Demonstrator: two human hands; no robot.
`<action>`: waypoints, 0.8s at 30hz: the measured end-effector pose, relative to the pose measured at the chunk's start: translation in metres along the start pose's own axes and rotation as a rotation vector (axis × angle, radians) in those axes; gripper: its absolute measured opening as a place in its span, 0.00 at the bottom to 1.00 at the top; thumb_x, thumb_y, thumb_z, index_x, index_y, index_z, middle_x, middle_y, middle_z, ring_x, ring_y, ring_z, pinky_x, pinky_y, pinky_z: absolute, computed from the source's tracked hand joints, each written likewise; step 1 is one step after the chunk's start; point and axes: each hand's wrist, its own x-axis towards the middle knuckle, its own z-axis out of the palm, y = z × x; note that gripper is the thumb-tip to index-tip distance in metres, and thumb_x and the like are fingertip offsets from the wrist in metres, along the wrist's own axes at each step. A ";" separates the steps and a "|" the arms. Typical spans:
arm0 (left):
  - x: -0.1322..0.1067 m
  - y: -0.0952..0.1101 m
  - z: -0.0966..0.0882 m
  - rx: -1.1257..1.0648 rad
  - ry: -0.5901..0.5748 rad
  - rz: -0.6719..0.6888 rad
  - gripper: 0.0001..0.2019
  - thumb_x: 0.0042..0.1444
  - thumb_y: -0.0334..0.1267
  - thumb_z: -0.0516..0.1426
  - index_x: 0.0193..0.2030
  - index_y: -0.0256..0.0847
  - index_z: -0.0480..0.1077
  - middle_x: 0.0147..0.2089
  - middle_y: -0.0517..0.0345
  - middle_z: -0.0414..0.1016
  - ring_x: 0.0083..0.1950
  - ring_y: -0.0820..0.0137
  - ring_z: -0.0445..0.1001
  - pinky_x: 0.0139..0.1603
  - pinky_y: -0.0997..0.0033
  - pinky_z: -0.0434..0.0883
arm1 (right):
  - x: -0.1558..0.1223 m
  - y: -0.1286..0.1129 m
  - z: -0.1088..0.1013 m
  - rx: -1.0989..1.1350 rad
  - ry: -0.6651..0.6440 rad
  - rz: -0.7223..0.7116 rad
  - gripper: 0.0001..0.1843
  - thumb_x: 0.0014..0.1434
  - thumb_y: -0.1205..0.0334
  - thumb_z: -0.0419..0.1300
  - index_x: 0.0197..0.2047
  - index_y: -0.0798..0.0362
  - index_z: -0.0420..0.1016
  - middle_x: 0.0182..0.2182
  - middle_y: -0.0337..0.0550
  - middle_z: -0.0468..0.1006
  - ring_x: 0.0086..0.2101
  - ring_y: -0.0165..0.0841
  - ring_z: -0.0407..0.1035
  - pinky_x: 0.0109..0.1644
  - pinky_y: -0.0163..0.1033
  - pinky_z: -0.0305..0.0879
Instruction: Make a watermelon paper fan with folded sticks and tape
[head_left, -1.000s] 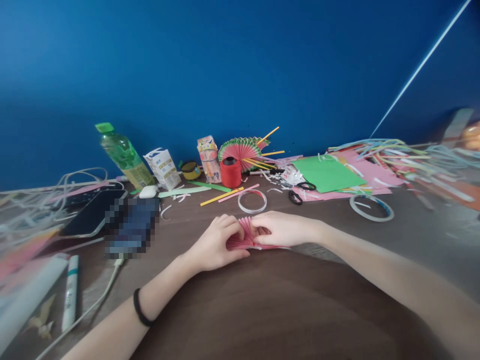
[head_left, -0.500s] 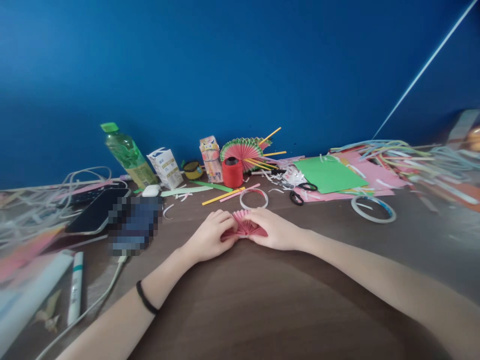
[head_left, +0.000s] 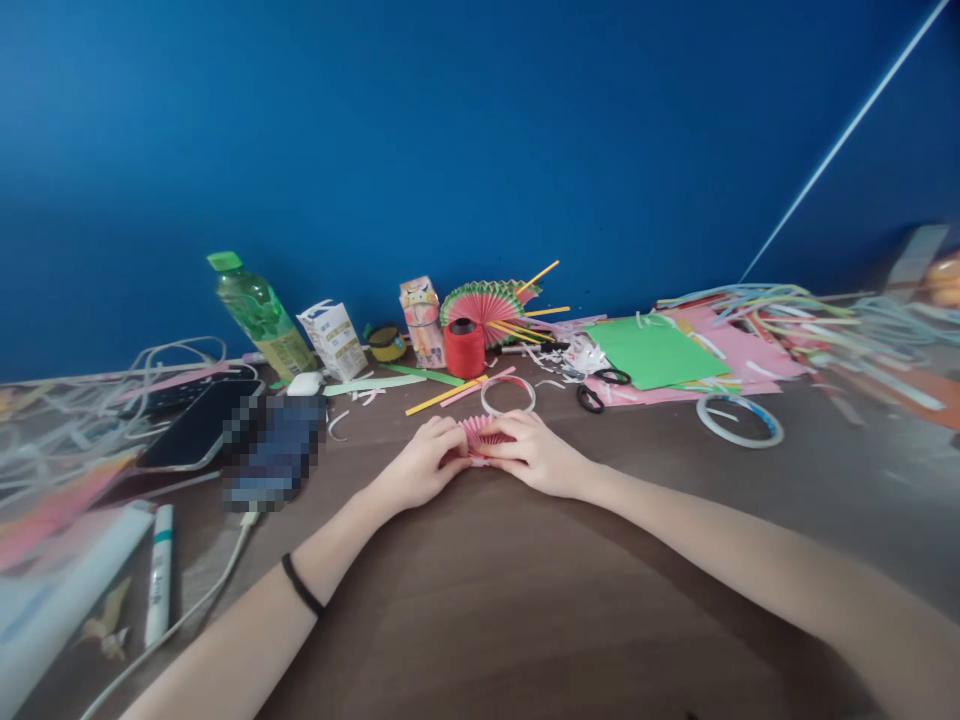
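A small pink pleated paper fan (head_left: 480, 434) lies on the brown table (head_left: 525, 600) in the middle of the view. My left hand (head_left: 420, 468) pinches its left side with curled fingers. My right hand (head_left: 536, 455) presses and grips its right side, fingers closed over the folds. Most of the fan is hidden between the two hands. A roll of clear tape (head_left: 508, 394) lies just beyond my fingers.
Behind stand a red thread spool (head_left: 464, 348), a finished pink-green fan (head_left: 484, 305), cartons, a green bottle (head_left: 259, 318) and scissors (head_left: 600, 386). Green and pink paper sheets (head_left: 656, 350) and strips lie right. Phones (head_left: 199, 425), cables and a glue pen (head_left: 159, 572) sit left. A second tape ring (head_left: 739, 419) lies right.
Both hands slid away from me across the table with the pink fan, and squeezed its pleats closer together, so less of the fan shows.
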 end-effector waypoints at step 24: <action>0.001 -0.008 0.001 -0.062 0.084 -0.060 0.05 0.55 0.36 0.54 0.31 0.40 0.69 0.33 0.58 0.68 0.39 0.69 0.67 0.44 0.67 0.66 | -0.001 0.005 0.001 0.021 -0.001 0.082 0.15 0.61 0.60 0.52 0.51 0.45 0.71 0.50 0.43 0.71 0.49 0.37 0.60 0.53 0.47 0.55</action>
